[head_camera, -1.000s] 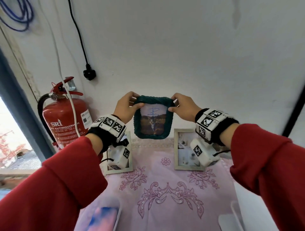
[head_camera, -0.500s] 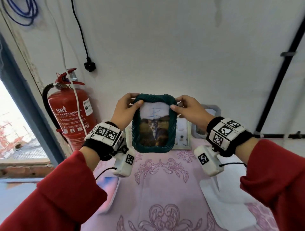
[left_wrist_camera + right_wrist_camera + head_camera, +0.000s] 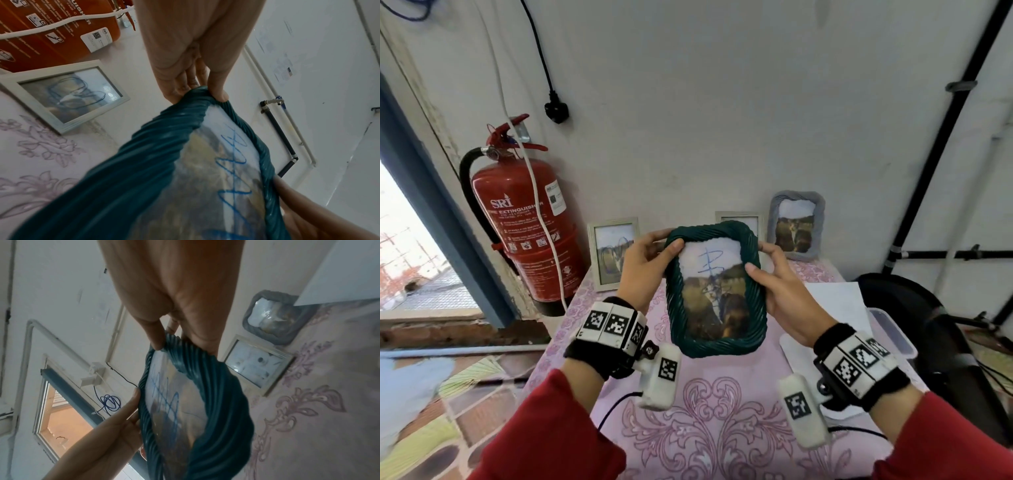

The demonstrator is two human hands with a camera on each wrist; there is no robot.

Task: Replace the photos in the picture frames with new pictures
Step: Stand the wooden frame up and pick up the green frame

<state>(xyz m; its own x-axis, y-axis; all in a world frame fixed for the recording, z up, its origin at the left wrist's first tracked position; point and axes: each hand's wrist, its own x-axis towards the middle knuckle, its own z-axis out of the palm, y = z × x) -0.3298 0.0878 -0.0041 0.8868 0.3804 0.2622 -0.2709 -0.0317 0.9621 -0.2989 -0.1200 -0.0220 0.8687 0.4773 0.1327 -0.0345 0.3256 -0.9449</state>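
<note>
The left hand (image 3: 642, 263) pinches the upper left corner of a dark green, rope-textured rectangular picture frame (image 3: 717, 291), thumb on its front rim and fingers behind it, while the right hand (image 3: 784, 291) grips the frame's right edge the same way, thumb tip on the inner rim. The frame is held upright in the air above the counter (image 3: 709, 428), tilted slightly, and shows a photo (image 3: 710, 294) of a brownish landscape with blue pen scribbles across its pale upper part. Behind the left hand a pale wooden frame (image 3: 613, 251) with a scribbled photo leans against the white wall (image 3: 722, 102); a second pale frame (image 3: 739, 219) is largely hidden behind the green one, and just to its right stands a grey rope-textured frame (image 3: 796, 226). The counter wears a pink cloth with purple floral ornaments. White sheets (image 3: 839, 301) and a clear plastic lid (image 3: 890, 332) lie near the right forearm. A red fire extinguisher (image 3: 527, 226) hangs to the left beside a blue-framed window (image 3: 417, 205), a black plug (image 3: 556, 110) dangles on the wall, and black pipes (image 3: 945, 137) run along the right.
</note>
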